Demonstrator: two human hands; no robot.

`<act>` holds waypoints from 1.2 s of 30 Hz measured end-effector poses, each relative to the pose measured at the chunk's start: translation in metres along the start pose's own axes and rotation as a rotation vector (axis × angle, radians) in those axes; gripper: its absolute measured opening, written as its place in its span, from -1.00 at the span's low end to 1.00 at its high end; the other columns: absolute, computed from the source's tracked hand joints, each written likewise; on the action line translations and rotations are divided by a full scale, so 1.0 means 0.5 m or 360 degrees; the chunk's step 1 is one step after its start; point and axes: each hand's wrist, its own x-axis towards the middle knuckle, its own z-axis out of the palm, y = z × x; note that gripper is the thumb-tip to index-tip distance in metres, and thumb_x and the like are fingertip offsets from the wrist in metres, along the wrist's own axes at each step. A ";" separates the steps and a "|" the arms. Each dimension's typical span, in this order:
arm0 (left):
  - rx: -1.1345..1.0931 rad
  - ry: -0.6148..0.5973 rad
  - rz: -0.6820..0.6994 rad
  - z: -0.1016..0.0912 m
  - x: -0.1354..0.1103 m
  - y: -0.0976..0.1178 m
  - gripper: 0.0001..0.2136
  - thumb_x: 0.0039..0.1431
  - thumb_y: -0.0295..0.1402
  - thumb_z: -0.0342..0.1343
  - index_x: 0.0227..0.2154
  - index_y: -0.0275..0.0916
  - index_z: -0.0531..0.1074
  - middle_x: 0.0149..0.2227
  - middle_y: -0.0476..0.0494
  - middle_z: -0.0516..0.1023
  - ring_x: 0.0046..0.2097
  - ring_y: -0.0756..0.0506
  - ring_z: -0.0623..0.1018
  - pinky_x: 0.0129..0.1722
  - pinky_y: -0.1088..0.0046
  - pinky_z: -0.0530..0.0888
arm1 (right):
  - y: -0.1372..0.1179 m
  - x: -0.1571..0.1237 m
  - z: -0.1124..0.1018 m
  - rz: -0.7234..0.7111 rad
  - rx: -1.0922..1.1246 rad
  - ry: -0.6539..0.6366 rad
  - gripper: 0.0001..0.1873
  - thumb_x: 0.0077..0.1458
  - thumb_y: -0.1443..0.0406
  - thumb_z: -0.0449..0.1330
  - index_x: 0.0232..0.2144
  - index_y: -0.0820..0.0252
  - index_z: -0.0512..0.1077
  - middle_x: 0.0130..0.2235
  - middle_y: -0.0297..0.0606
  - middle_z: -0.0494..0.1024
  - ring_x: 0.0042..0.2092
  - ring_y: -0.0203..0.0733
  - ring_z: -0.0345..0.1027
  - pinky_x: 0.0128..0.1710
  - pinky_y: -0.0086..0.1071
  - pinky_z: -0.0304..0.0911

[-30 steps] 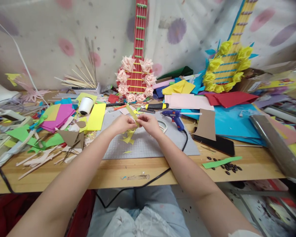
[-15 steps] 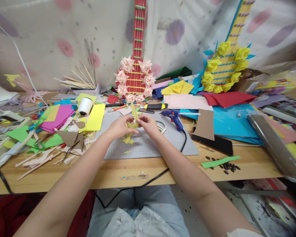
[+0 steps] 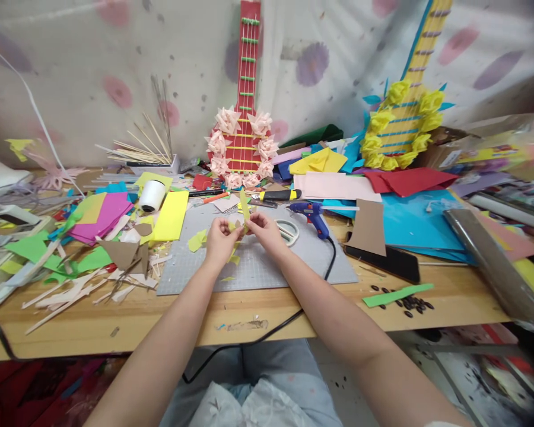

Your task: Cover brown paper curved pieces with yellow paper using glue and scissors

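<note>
Over the grey cutting mat (image 3: 267,270), my left hand (image 3: 221,238) and my right hand (image 3: 264,231) come close together, fingers closed on a yellow-green paper strip (image 3: 244,204). One end of the strip sticks up between them; the part at my fingertips is bent and partly hidden. Cut yellow-green paper pieces (image 3: 197,240) lie on the mat left of my left hand, and smaller scraps lie below. Just right of my right hand rest scissors with pale handles (image 3: 289,232), their blades hidden. A blue glue gun (image 3: 311,214) lies farther right, with a glue stick in its back.
Behind the mat stands a red paper guitar (image 3: 244,142) with pink flowers; a yellow one (image 3: 400,127) leans at right. A utility knife (image 3: 280,194) lies behind my hands. Right are a black phone (image 3: 385,261) and black beads (image 3: 412,305). Paper scraps (image 3: 62,293) cover the left.
My left hand has turned, its back now more toward me, and the paper between my hands has shifted. Yellow-green pieces left of my left hand now show. The view has moved slightly.
</note>
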 end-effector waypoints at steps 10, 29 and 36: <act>0.0117 -0.0218 0.0133 -0.030 -0.017 -0.006 -0.55 -0.26 -0.33 0.25 -0.28 -0.20 0.15 -0.56 0.10 0.40 -0.53 0.02 0.45 -0.52 0.54 0.37 | 0.011 -0.009 0.013 0.0105 -0.0021 -0.0006 -0.51 -0.36 0.19 0.30 -0.38 0.12 0.12 -0.57 -0.54 0.40 -0.56 -0.37 0.29 -0.51 -0.45 0.22; 0.0026 -0.0390 -0.0022 -0.026 -0.025 -0.024 -0.55 -0.18 -0.30 0.20 -0.20 -0.21 0.17 -0.52 0.07 0.43 -0.45 -0.03 0.49 -0.46 0.42 0.46 | -0.015 -0.010 0.006 0.0181 0.0206 0.0071 -0.58 -0.33 0.05 0.29 -0.52 0.20 0.26 -0.56 -0.38 0.47 -0.53 -0.34 0.32 -0.50 -0.43 0.25; -0.0034 -0.0309 -0.0100 -0.027 -0.023 -0.008 -0.47 -0.22 -0.28 0.24 -0.16 -0.21 0.15 -0.56 0.07 0.44 -0.51 -0.05 0.51 -0.50 0.40 0.48 | -0.008 0.005 -0.008 0.0135 0.0246 0.0186 -0.56 -0.44 0.12 0.35 -0.53 0.18 0.25 -0.59 -0.44 0.45 -0.50 -0.33 0.37 -0.42 -0.42 0.27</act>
